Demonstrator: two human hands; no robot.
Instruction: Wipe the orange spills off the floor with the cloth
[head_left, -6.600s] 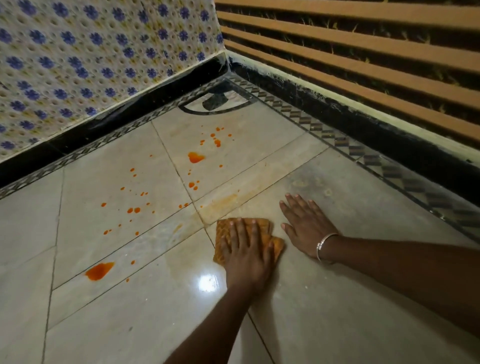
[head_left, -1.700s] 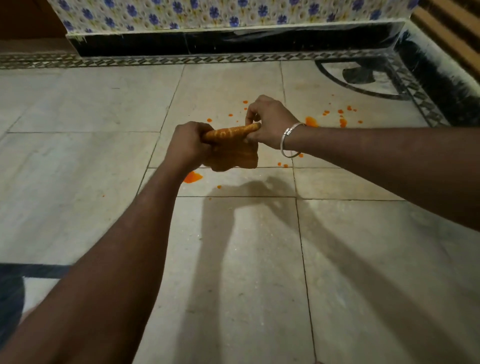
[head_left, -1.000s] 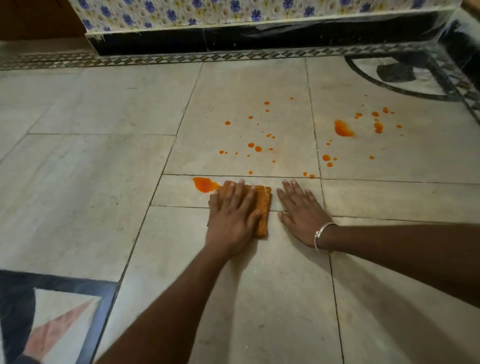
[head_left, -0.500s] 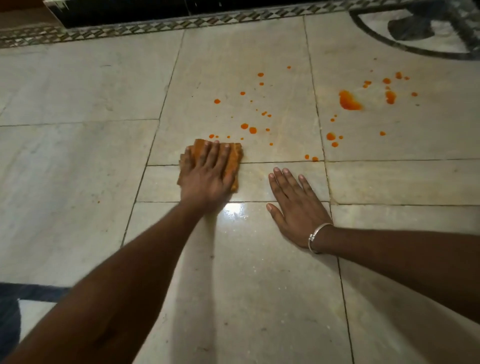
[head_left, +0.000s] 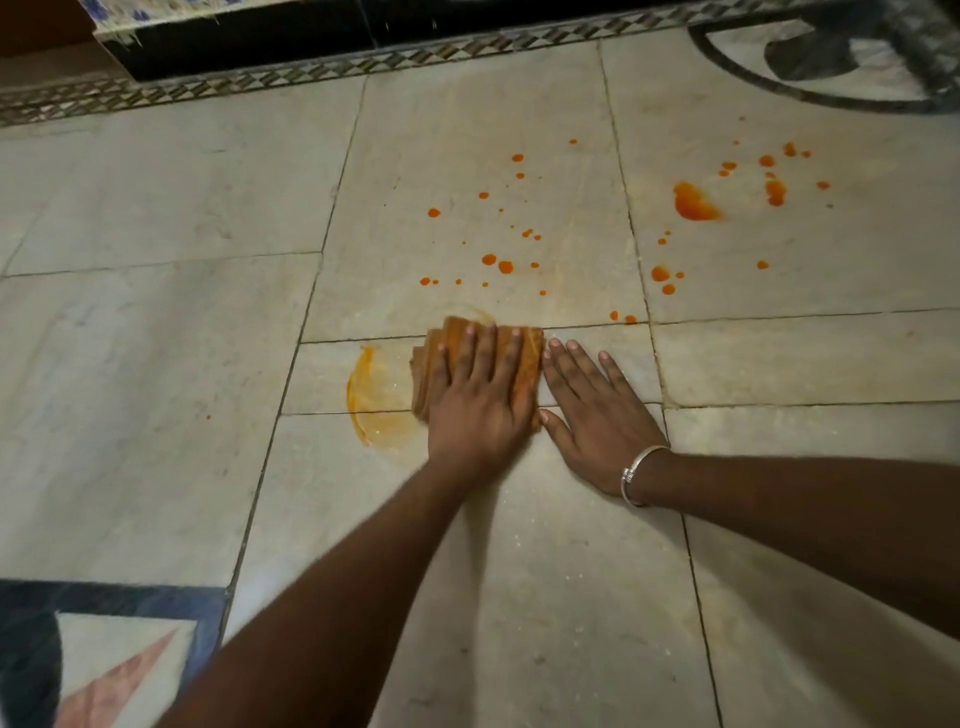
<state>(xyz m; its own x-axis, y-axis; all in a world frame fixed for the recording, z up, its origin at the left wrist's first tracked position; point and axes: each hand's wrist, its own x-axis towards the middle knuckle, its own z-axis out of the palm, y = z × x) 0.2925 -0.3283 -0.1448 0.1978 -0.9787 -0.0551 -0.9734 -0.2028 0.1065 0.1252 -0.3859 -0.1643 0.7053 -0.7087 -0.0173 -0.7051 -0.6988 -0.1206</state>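
Pale marble floor (head_left: 156, 364) with dark joint lines, bounded at the far edge by a checkered inlay border (head_left: 260, 78) and a black skirting (head_left: 249, 41); dark curved inlay (head_left: 831, 98) toward the far right corner, coloured inlay panel (head_left: 104, 665) at the near left corner. Folded orange cloth (head_left: 524, 358) lying flat near the middle of the floor, across a joint, pinned under the left hand (head_left: 478, 395): palm down, fingers spread flat, pressing rather than gripping. Right hand (head_left: 597, 410) just beside it, also flat and open on bare marble, holding nothing, a silver bangle (head_left: 639, 475) at the wrist; apparently a brace. Thin orange smear (head_left: 374, 400) just left of the cloth, a curved film rather than a pool. Scattered orange drops (head_left: 498, 265) beyond the cloth toward the far edge, unwiped; larger orange blot (head_left: 693, 202) and more specks farther right. Cloth likely soft, light, limp and damp, sliding easily on polished stone; best driven with a flat palm over its middle, or pinched at a folded edge for refolding. Probably prone to smearing once saturated, so a clean face worth turning out. Nothing standing between cloth and drops; only the right hand close alongside, likely needing to shift for strokes toward the blot.
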